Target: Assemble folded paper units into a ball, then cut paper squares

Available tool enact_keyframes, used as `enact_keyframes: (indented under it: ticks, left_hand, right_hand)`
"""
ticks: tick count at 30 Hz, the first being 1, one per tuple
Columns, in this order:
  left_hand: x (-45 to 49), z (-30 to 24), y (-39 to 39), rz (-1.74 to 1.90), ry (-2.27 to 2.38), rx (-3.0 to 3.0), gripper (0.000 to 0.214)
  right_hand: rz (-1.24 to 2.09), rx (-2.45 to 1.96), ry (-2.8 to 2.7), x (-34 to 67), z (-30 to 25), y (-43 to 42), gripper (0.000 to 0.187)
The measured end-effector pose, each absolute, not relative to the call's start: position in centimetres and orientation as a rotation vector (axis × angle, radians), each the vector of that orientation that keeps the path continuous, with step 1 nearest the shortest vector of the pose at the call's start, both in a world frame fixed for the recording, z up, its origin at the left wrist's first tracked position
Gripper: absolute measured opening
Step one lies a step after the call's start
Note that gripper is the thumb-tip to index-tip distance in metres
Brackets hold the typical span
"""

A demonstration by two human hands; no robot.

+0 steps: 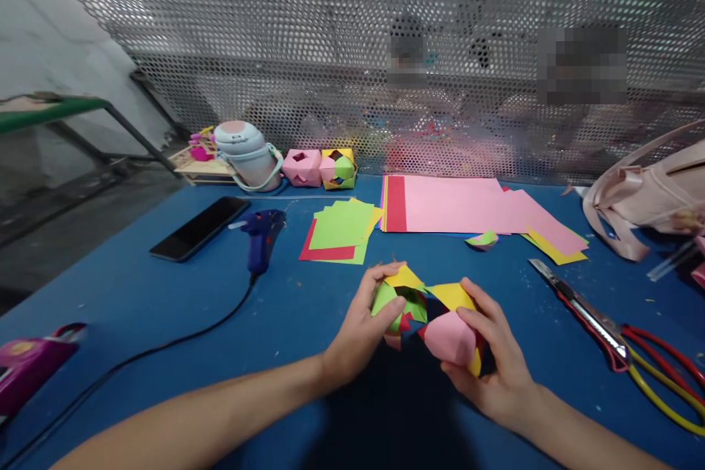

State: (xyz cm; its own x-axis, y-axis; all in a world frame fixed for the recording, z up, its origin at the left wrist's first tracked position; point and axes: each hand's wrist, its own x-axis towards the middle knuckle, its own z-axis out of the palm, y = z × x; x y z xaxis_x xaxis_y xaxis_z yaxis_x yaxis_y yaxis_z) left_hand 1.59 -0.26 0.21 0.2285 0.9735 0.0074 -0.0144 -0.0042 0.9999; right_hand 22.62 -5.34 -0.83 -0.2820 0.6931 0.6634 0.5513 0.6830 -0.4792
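A folded paper shape in green, yellow, pink and red is held between both hands, low over the blue table. My left hand [363,323] grips its green and yellow part [406,277], thumb across the green front. On the other side, my right hand [493,356] has its fingers closed around the pink and yellow part [450,338]. The two parts nearly meet at the top; whether they are joined there I cannot tell. Beyond the hands lies a small curled green and pink paper piece [483,240].
Behind are stacked paper squares [341,226], pink sheets [452,204], two folded paper boxes [302,167] and a lidded bottle [250,158]. On the left lie a glue gun [261,239], its cable, and a phone [199,228]. A utility knife [578,308] and scissors [666,374] lie right.
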Motion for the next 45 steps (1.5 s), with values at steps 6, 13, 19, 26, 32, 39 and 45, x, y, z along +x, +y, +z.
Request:
enact_keyframes:
  ticks: [6, 13, 19, 26, 32, 39, 45]
  left_hand:
    - [1.5, 0.4, -0.6, 1.06, 0.948, 1.256, 0.034]
    - [1.1, 0.3, -1.2, 0.908, 0.955, 1.271, 0.054]
    - [1.1, 0.3, -0.9, 1.022, 0.956, 1.457, 0.045]
    - [1.2, 0.2, -0.8, 0.996, 0.989, 1.414, 0.043]
    - [1.3, 0.7, -1.0, 0.961, 1.013, 1.429, 0.05]
    - [1.3, 0.3, -1.2, 0.96, 1.01, 1.399, 0.046]
    - [1.5, 0.7, -1.3, 0.924, 1.015, 1.273, 0.05]
  right_hand:
    - [0.161, -0.954, -2.045, 22.7, -0.9, -5.4, 0.068]
    - [0.189, -1.008, -2.024, 22.4, -1.0, -5.5, 0.073]
    - [0.218, -1.017, -2.0, 22.2, -1.0, -5.4, 0.069]
    - [0.337, -1.062, -1.926, 22.1, -1.1, -5.4, 0.06]
    - [0.252, -1.068, -1.927, 22.0, -1.1, -5.2, 0.061]
    - [0.105, -0.989, -2.027, 22.3, 0.4, -5.0, 0.065]
    - [0.071, -1.002, -2.05, 22.6, 1.0, -5.1, 0.064]
